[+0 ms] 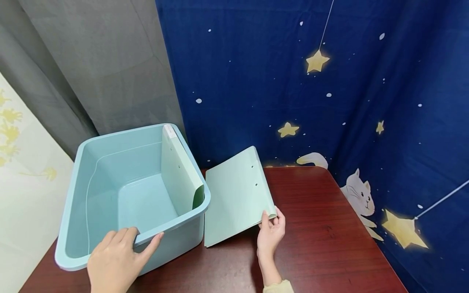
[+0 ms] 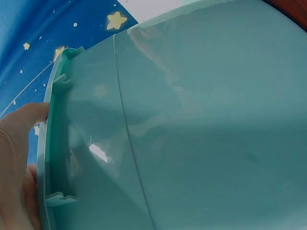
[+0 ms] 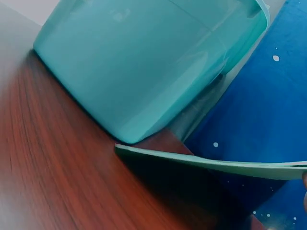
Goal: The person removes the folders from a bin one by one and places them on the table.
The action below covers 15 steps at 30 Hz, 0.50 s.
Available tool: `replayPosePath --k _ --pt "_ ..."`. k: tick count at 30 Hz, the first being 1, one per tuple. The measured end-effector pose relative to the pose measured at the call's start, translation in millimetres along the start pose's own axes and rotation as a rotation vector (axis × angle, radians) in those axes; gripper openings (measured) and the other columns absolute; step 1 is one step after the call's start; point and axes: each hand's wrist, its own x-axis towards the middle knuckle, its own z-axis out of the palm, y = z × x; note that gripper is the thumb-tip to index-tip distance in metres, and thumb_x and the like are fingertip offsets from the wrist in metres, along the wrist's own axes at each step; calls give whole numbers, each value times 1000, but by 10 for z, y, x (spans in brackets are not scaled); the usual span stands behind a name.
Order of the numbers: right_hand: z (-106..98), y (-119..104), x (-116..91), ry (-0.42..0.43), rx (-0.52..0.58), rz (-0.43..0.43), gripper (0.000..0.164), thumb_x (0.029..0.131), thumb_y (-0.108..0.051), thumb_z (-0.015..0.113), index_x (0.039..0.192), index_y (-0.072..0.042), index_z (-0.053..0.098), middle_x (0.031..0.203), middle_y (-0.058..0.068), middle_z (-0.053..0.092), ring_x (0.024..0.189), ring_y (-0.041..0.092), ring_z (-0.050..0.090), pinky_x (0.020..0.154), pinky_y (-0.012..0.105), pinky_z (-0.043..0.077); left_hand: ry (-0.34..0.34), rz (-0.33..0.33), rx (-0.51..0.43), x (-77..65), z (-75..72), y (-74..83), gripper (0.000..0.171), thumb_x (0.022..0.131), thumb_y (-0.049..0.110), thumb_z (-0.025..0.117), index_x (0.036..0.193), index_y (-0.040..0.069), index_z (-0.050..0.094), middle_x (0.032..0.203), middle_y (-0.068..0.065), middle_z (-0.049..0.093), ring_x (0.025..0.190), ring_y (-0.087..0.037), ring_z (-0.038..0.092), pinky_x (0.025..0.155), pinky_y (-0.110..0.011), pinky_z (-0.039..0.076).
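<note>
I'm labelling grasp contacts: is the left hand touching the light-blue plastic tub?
Touching. The head view shows the left hand gripping the near rim of the light-blue plastic tub, thumb on the outer side.

Backdrop: navy curtain (image 1: 238, 73) behind the counter (image 1: 329, 228), in soft vertical folds at right. Print: white flecks, yellow stars (image 1: 317, 62) (two of them strung on thin white lines), and a white cat (image 1: 362, 197) by the counter's right edge. Left of the navy: plain grey curtain (image 1: 113, 69), creased. Far left: pale cloth (image 1: 29, 195) with yellow flowers. Counter: dark reddish-brown, wood-grained, rounded back corner. Light: pale sheen on the counter's surface, clearest in the right wrist view.
</note>
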Motion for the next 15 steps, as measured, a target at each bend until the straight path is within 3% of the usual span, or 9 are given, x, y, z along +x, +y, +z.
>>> replayPosePath --k 10,15 --pt "-71 32 14 -39 5 10 37 81 9 58 115 11 45 95 13 61 73 9 64 59 21 51 -4 -3 1 1 -4 -3 64 80 67 39 50 11 30 44 5 20 41 -13 19 42 -23 10" --pt "-97 51 33 -35 -27 -5 36 80 8 60 113 11 47 97 20 61 75 9 64 61 20 51 2 2 1 3 -3 -1 63 80 67 40 51 11 29 45 5 20 41 -13 18 42 -23 9"
